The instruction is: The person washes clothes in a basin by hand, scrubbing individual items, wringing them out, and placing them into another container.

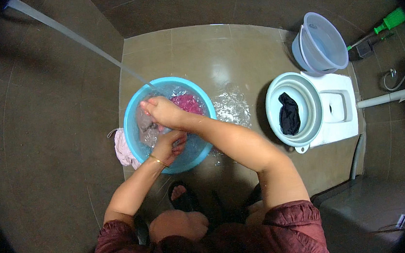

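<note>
A round blue plastic basin (209, 107) filled with water stands on the tiled floor, and a stream of water (80, 39) falls into it from the upper left. Over the basin my right hand (162, 112) is closed, its fingers at a pale wet cloth (145, 126). Just below it is my left hand (170, 146), fingers curled, a bracelet on the wrist; a bit of light cloth shows between the two hands. What each hand grips is largely hidden. A magenta cloth (188, 104) lies in the water beyond my right wrist.
Pale pink cloth (123, 148) lies on the floor against the basin's left side. To the right, a light basin (270, 94) holds a black cloth (289, 114), overlapping a white squat toilet (349, 112). Behind stand a translucent bucket (302, 56) and a green-handled brush (393, 20). Wet floor tiles glisten between the basins.
</note>
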{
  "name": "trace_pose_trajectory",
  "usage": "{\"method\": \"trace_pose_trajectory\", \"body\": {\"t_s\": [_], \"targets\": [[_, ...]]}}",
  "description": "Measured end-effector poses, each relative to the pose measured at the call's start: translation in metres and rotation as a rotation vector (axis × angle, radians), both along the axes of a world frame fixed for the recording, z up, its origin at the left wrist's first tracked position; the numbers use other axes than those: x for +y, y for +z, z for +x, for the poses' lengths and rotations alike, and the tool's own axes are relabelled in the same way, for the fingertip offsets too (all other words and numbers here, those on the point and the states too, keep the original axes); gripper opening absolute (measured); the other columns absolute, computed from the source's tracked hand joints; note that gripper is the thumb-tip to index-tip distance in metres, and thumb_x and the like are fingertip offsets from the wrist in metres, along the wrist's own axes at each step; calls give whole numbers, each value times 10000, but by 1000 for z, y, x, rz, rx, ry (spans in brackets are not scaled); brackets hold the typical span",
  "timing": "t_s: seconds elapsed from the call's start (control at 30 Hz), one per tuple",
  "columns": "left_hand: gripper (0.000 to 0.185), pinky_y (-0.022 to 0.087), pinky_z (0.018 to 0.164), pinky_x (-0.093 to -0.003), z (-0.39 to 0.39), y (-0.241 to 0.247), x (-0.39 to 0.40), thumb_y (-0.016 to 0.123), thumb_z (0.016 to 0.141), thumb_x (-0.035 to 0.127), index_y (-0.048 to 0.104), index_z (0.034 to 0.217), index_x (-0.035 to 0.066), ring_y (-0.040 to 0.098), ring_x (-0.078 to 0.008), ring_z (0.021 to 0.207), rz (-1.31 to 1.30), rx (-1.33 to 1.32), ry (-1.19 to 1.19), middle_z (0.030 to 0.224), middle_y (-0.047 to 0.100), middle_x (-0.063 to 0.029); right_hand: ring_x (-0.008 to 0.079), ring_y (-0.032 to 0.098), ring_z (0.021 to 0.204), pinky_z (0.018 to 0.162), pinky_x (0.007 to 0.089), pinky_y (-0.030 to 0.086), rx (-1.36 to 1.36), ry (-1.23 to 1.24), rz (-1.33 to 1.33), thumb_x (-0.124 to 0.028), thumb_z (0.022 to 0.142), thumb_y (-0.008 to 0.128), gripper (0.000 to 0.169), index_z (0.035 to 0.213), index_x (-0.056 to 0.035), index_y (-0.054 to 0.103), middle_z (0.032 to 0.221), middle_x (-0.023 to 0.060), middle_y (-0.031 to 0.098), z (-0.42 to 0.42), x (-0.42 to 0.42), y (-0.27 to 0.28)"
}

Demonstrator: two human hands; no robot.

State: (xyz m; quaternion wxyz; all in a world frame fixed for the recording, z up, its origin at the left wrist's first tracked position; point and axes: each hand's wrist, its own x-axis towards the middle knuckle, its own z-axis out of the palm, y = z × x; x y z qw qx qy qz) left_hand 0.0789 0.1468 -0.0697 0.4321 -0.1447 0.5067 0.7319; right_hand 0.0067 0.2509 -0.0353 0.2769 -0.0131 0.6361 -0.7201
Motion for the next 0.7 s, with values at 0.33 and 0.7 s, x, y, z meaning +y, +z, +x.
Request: {"method": "trace_pose_trajectory", "body": {"t_s": [0.33, 0.7], "targets": [[214, 449, 722, -475, 30, -132, 19, 579, 716, 118, 619, 919, 63, 596, -338, 836, -776, 1747, -347, 868, 631, -119, 428, 581, 845, 796, 503, 447, 336, -198, 607, -279, 918, 362, 414, 820, 33, 615, 859, 266, 605, 47, 15, -86], [833, 435, 895, -362, -1, 1, 98, 789, 659, 161, 330, 1346, 55, 503, -263, 1083, -361, 1055, -391, 1210, 474, -167, 350, 626, 756, 707, 444, 477, 303, -57, 1016, -433, 849, 486, 429, 840, -44, 669, 796, 192, 647, 58, 256, 16]]}}
